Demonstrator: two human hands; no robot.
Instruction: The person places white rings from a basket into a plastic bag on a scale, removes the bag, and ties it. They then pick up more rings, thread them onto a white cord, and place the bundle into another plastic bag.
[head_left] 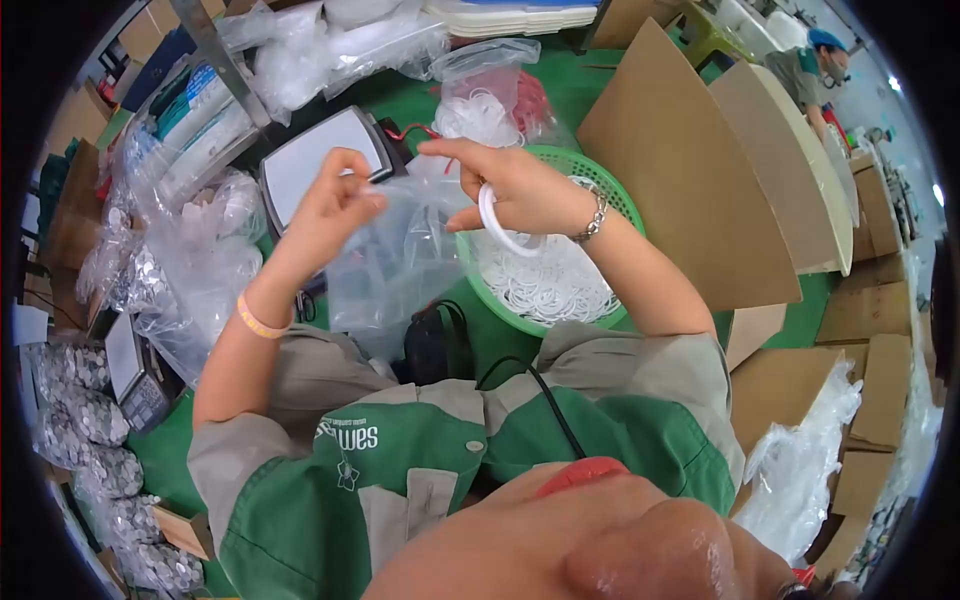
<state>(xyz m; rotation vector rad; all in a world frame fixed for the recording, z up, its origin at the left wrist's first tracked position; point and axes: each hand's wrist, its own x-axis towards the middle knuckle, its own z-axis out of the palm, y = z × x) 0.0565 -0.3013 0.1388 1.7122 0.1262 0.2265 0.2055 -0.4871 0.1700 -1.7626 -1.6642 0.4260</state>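
My left hand is closed in a pinch at the upper edge of a clear plastic bag, which hangs down in front of my lap. Beside it on the right, my right hand holds a white ring hooked on its curled fingers. The index finger and thumb of that hand are spread apart near the bag's mouth. Below my right wrist stands a green basket with many white rings in it. Behind my left hand lies a device with a flat white plate, probably a scale.
Clear bags of white rings and red pieces lie behind the basket. An open cardboard box rises on the right. Plastic bags pile up at left, near another scale. A co-worker is at the far right.
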